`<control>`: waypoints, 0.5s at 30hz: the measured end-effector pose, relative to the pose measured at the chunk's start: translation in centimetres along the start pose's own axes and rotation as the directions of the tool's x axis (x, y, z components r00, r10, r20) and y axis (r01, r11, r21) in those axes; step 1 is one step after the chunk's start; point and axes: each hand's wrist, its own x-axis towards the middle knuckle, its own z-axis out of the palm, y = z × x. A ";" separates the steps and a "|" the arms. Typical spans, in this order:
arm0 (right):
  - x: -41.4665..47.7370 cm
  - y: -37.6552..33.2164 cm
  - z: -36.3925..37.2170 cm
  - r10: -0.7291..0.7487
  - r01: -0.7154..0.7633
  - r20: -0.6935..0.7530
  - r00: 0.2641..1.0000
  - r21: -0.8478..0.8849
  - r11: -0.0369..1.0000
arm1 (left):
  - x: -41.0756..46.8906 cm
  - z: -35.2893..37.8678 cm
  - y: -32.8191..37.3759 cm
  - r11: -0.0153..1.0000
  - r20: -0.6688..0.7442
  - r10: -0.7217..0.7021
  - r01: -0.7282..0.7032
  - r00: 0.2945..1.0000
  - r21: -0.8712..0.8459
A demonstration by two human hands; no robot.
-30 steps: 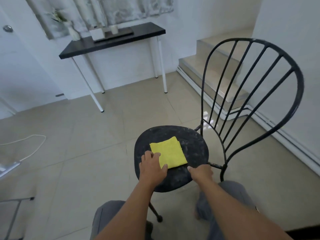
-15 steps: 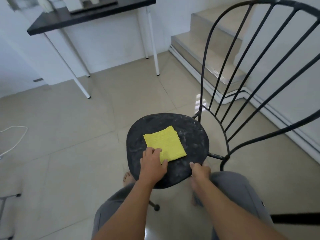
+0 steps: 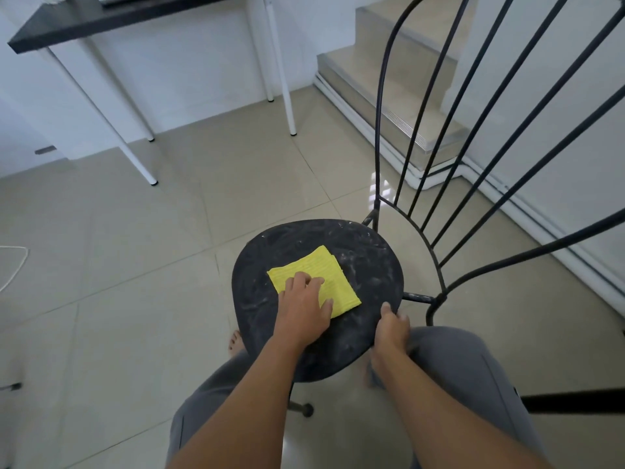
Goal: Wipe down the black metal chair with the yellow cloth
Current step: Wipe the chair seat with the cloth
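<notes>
The black metal chair (image 3: 365, 265) stands in front of me, its round seat dusty with pale smears and its fan of thin back rods rising to the right. A folded yellow cloth (image 3: 334, 279) lies on the seat, left of centre. My left hand (image 3: 302, 309) rests on the near half of the cloth and presses it onto the seat, thumb out to the right. My right hand (image 3: 390, 330) grips the near right edge of the seat, thumb on top and fingers hidden under the rim.
A console table (image 3: 101, 18) with a black top and white legs stands against the far wall. Tiled steps (image 3: 399, 96) rise behind the chair back. A white cable (image 3: 13, 265) lies on the floor at left. My knees in grey trousers are below the seat.
My left hand has slid from the cloth's near corner further onto the cloth. My right hand keeps its grip on the seat edge. My head has come closer to the chair.
</notes>
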 end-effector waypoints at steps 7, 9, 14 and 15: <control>1.4 -1.5 0.3 -0.077 0.072 -0.112 0.991 -0.046 0.996 | 1.6 0.8 0.8 0.995 0.006 0.080 -0.080 0.997 0.067; 1.5 -1.2 0.7 -0.106 0.097 -0.139 0.985 -0.065 0.993 | 2.3 1.0 0.6 0.991 0.012 0.106 -0.107 0.994 0.085; 1.8 -0.2 1.5 -0.186 0.172 -0.197 0.963 -0.088 0.981 | 4.1 1.9 -0.4 0.972 0.008 0.169 -0.168 0.986 0.164; 1.8 0.0 1.6 -0.202 0.187 -0.202 0.958 -0.091 0.978 | 4.3 2.1 -0.6 0.968 0.015 0.178 -0.177 0.984 0.179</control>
